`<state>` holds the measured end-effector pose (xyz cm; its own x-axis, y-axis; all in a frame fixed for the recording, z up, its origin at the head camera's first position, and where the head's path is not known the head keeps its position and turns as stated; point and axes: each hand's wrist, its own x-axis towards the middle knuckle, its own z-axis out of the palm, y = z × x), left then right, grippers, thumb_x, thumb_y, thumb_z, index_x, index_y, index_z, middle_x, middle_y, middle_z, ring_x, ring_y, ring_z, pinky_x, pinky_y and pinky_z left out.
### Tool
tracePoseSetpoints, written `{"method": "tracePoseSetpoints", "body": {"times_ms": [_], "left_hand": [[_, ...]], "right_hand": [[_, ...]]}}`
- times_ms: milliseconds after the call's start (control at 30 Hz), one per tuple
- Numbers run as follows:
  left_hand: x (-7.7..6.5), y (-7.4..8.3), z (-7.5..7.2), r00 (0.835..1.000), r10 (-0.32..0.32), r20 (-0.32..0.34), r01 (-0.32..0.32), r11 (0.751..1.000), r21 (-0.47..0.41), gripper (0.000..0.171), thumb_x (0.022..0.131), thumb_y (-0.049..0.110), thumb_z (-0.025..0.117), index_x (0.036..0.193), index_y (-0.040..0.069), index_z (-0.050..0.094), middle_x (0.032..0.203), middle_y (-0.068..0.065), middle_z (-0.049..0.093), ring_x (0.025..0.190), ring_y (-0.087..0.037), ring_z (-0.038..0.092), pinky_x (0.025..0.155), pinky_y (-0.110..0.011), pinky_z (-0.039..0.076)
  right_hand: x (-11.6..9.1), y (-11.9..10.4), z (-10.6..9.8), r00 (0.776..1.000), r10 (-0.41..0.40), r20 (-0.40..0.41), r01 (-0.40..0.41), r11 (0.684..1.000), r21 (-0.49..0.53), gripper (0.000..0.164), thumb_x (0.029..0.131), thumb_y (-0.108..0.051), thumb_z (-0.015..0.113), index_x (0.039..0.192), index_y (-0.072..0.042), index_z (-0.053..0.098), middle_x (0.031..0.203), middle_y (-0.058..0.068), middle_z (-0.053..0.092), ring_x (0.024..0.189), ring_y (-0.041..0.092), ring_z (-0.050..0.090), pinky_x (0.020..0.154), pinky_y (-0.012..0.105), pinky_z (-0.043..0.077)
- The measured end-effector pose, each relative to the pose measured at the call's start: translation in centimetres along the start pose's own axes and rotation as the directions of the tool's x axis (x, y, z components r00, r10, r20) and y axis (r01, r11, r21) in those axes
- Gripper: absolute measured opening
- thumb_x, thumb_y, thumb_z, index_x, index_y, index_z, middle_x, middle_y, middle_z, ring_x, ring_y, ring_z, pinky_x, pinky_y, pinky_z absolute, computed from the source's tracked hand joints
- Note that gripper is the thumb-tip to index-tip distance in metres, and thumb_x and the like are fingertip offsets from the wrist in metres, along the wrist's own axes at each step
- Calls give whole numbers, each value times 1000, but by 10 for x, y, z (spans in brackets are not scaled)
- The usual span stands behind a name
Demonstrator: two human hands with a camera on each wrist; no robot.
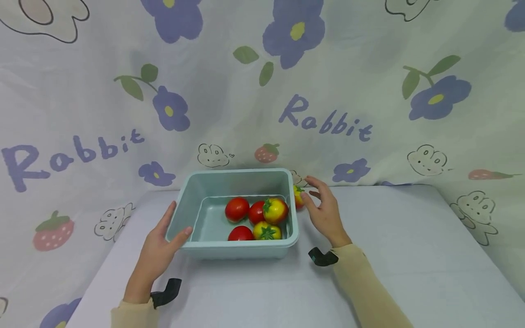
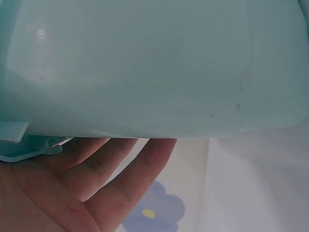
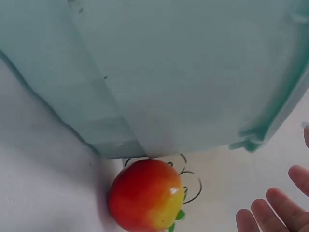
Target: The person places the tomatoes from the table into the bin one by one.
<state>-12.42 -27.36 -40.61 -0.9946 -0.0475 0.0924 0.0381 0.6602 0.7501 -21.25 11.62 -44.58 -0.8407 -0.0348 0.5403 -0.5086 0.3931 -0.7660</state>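
Observation:
A pale blue-green plastic bin (image 1: 235,244) sits on the white table with several tomatoes inside. Some are plain red, such as the red tomato (image 1: 237,209); others, like the yellow tomato (image 1: 275,210), show green leafy tops. My left hand (image 1: 157,250) holds the bin's left side, thumb over the rim. In the left wrist view, its fingers (image 2: 140,176) reach along the bin wall. To the right of the bin, my right hand (image 1: 325,212) is beside a red-yellow tomato (image 3: 147,195) on the table. The right wrist view shows its fingers (image 3: 277,208) spread apart from that tomato.
A white cloth (image 1: 229,100) printed with flowers, rabbits and lettering hangs behind the table (image 1: 402,255). Black bands with small camera mounts (image 1: 166,292) are worn on both wrists, at the beige sleeves (image 1: 362,278).

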Motion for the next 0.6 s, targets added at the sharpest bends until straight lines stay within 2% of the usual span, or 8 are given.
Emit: {"method": "tracePoseSetpoints", "body": {"times_ms": [400,600], "left_hand": [[0,-1,2,999,39,-24,-40,999,-18,84,99,35,64,163,16,14,163,-21,22,146,-51,22,107,-75,26],[-1,0,1,999,40,-33,-41,999,-19,83,99,35,65,163,17,15,163,-21,23,146,-51,23,107,-74,26]], "right_hand": [[8,19,11,998,58,30,-57,997,-55,48,101,-24,62,142,-1,52,145,17,52,131,34,50,104,54,47],[13,23,15,988,138,64,-133,988,-74,51,101,-25,62,144,-1,49,147,18,49,133,36,48,105,52,46]]}}
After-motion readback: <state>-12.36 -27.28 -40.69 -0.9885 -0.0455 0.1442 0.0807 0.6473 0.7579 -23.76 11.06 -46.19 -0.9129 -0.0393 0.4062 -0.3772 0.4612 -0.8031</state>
